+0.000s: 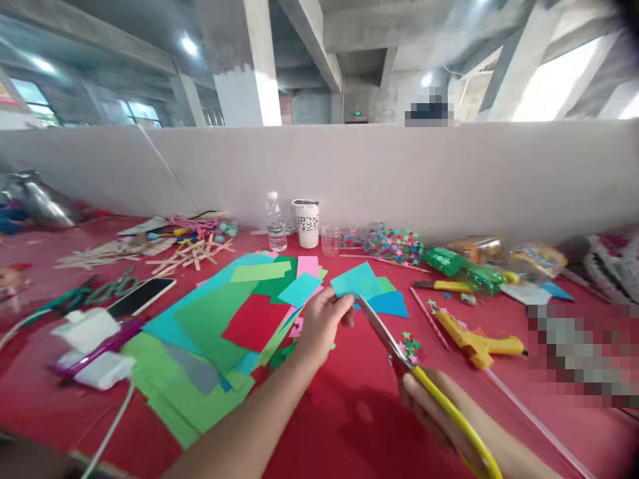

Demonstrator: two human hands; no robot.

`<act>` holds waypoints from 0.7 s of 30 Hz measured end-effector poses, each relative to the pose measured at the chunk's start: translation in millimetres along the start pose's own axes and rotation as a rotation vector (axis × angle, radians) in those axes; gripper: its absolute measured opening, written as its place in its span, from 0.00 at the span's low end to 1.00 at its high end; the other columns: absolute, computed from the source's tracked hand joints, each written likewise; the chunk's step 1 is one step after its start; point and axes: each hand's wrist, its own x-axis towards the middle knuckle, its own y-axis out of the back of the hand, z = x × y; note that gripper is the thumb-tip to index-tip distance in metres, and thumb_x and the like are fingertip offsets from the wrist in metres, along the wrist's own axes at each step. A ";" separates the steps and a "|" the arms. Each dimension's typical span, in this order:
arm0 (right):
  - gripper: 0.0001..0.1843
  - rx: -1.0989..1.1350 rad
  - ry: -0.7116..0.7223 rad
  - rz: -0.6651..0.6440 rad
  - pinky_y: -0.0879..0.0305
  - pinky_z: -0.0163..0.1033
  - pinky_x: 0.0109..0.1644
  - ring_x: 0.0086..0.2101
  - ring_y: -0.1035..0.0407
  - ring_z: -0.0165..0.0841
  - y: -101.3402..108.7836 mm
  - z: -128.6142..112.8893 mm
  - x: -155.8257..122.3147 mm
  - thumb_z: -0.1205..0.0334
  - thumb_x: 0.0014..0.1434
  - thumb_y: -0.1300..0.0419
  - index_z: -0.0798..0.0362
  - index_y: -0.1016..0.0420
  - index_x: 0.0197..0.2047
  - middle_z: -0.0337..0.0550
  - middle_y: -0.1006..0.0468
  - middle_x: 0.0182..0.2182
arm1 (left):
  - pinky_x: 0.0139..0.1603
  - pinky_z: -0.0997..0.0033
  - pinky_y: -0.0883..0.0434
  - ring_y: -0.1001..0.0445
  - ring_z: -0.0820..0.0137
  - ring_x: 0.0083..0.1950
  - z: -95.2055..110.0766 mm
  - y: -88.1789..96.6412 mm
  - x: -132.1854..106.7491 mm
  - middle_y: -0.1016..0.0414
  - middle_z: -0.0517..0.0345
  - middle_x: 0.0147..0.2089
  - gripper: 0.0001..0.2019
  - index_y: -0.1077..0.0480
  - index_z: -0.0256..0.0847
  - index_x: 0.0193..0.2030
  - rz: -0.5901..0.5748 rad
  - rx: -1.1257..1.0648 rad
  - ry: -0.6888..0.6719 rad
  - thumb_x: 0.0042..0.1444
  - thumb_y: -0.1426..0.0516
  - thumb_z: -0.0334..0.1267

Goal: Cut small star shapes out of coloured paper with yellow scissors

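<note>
Pinched in my left hand is a small turquoise piece of paper, raised above the red table. My right hand grips a pair of scissors with yellow handles. The scissor blades point up and left, their tips at the paper's lower edge beside my left fingers. Whether the tips touch or cut the paper I cannot tell. Under and left of my left hand lie coloured sheets, among them a red sheet and a large green sheet. A blue sheet lies behind the blades.
Small paper stars lie by the blades. A yellow glue gun and a green bottle are on the right. A clear water bottle and a white cup stand at the back. Leftward are a phone and wooden sticks.
</note>
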 end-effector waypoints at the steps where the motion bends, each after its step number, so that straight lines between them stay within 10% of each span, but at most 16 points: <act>1: 0.35 -0.019 0.019 0.017 0.48 0.29 0.20 0.21 0.48 0.25 -0.1 0.1 0.0 0.23 0.45 0.53 0.51 0.42 0.25 0.33 0.42 0.21 | 0.26 0.75 0.38 0.35 0.76 0.22 0.2 -0.4 -0.4 0.34 0.65 0.19 0.10 0.34 0.38 0.25 0.003 -0.004 -0.002 0.55 0.44 0.38; 21: 0.30 -0.055 0.013 0.125 0.52 0.29 0.17 0.19 0.45 0.26 -3.6 2.2 2.3 0.29 0.50 0.48 0.50 0.42 0.24 0.34 0.40 0.20 | 0.26 0.74 0.39 0.35 0.76 0.22 1.2 -1.3 -2.2 0.33 0.64 0.20 0.09 0.32 0.38 0.28 0.009 -0.033 0.029 0.55 0.44 0.40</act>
